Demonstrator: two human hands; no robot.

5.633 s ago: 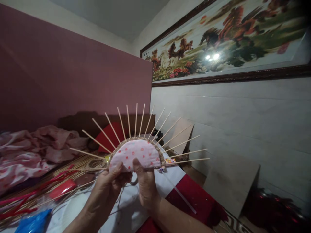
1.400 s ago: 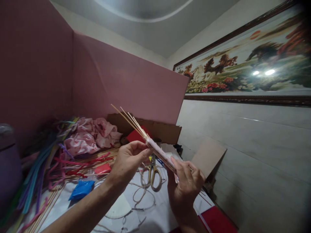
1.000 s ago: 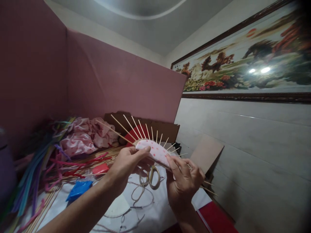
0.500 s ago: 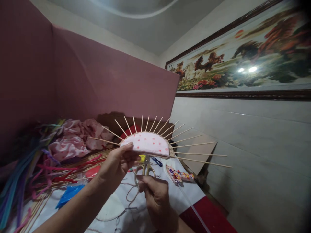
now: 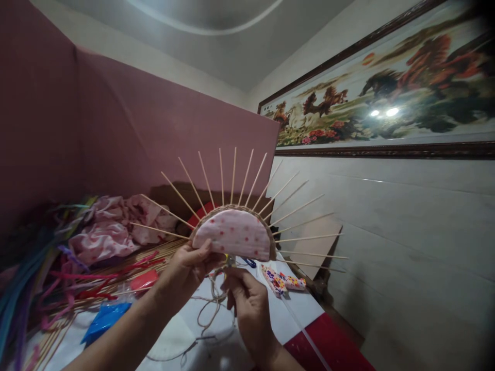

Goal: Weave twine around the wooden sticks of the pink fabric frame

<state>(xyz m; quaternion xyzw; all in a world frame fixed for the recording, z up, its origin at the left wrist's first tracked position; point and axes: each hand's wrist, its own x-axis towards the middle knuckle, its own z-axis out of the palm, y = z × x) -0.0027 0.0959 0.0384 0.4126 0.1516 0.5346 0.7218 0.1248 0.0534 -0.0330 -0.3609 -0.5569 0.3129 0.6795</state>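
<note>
A half-round piece covered in pink dotted fabric (image 5: 235, 234) is held up in front of me, its curved side bound with brown twine. Thin wooden sticks (image 5: 234, 175) fan out from that bound edge. My left hand (image 5: 199, 260) grips its lower left corner, thumb on the front face. Just below the piece, my right hand (image 5: 245, 293) is closed in a pinch around what looks like loose twine (image 5: 209, 314), which hangs in loops over the table. Its fingertips are partly hidden.
Pink dotted fabric (image 5: 102, 234), reddish strips (image 5: 96, 278), a blue packet (image 5: 104, 319) and a red packet (image 5: 145, 280) lie at left. A floral-patterned piece (image 5: 282, 281) lies at right on the table. A pink panel (image 5: 174, 123) stands behind.
The half-round piece has tilted so that its sticks rise higher in view. My right hand has moved up slightly towards its lower edge. The scissor handles seen before are now mostly hidden.
</note>
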